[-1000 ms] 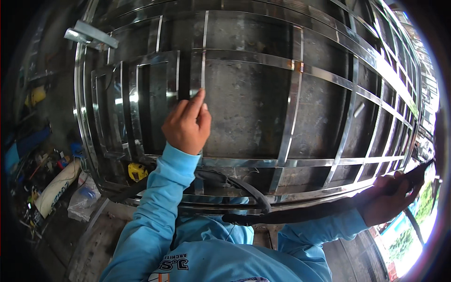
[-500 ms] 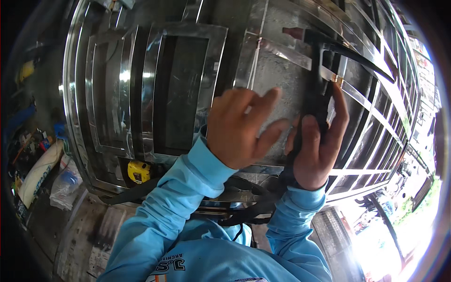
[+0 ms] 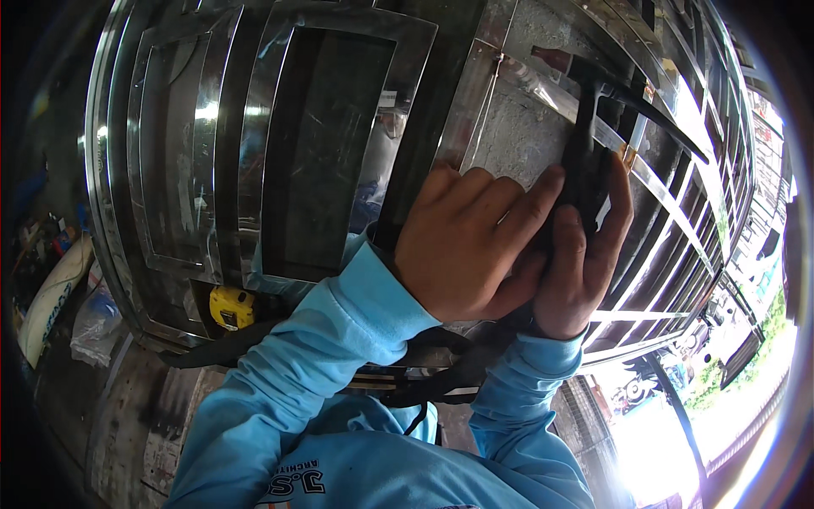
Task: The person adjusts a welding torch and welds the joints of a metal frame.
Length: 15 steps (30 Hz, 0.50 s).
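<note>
A black TIG welding torch (image 3: 583,127) with a reddish nozzle and a long black back cap lies across my right palm. My right hand (image 3: 572,271) is closed round its handle, thumb on the near side and fingers along the far side. My left hand (image 3: 475,242) meets the handle from the left; its index fingertip is against it, the thumb lies beside my right hand, and the other fingers are curled, their tips hidden. Below both hands is a frame of shiny metal bars (image 3: 415,51). A bright metal strip (image 3: 538,89) runs behind the torch.
A yellow tape measure (image 3: 231,307) sits at the frame's near left edge. A black hose (image 3: 229,346) runs along that edge, under my left arm. Plastic bags (image 3: 97,318) and a white roll (image 3: 55,297) lie at the far left. Barred metalwork (image 3: 670,246) stretches to the right.
My left hand has moved right onto the torch handle, its fingers drawing in. The torch and right hand have shifted slightly. The view has moved a little.
</note>
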Each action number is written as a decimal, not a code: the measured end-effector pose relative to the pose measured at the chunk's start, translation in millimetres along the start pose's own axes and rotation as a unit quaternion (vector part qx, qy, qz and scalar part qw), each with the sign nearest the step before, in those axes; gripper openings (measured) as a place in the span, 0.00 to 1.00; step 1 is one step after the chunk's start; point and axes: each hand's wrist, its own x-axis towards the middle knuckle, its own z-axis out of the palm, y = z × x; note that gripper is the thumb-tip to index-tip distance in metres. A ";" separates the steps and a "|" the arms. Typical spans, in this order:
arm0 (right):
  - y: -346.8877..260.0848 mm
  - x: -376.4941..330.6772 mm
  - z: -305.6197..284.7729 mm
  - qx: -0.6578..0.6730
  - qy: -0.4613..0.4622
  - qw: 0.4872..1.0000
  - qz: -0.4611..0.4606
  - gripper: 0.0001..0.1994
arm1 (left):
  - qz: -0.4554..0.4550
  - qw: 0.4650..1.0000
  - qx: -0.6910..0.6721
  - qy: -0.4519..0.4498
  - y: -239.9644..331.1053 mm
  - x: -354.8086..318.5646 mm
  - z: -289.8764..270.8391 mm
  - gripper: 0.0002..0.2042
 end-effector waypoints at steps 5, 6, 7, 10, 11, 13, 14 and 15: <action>5.2 3.0 -5.5 0.012 -0.024 0.999 0.021 0.32 | -0.016 0.999 -0.001 -0.031 1.6 0.4 -2.6 0.41; 7.4 4.0 -6.3 0.004 -0.038 0.999 0.022 0.32 | -0.020 0.999 0.003 -0.037 1.0 -0.3 -3.1 0.42; 8.3 4.9 -7.8 -0.008 -0.050 0.998 0.023 0.32 | -0.020 0.999 0.002 -0.038 1.3 0.3 -3.0 0.42; 7.3 6.4 -6.5 0.006 -0.049 0.998 0.026 0.32 | -0.020 0.999 0.003 -0.040 1.3 0.9 -2.3 0.42; 8.3 6.8 -6.0 0.007 -0.049 0.998 0.027 0.32 | -0.019 0.999 0.003 -0.037 0.7 0.3 -1.5 0.42; 10.4 7.5 -5.5 0.016 -0.048 0.999 0.008 0.32 | -0.017 0.999 0.002 -0.034 0.5 -0.4 -0.5 0.42; 10.5 7.5 -5.2 0.015 -0.048 0.999 0.008 0.32 | -0.018 0.999 -0.001 -0.034 0.7 -0.5 0.1 0.42; 10.3 7.4 -5.1 0.012 -0.046 0.999 0.004 0.31 | -0.019 0.999 -0.005 -0.033 0.7 -0.7 0.4 0.42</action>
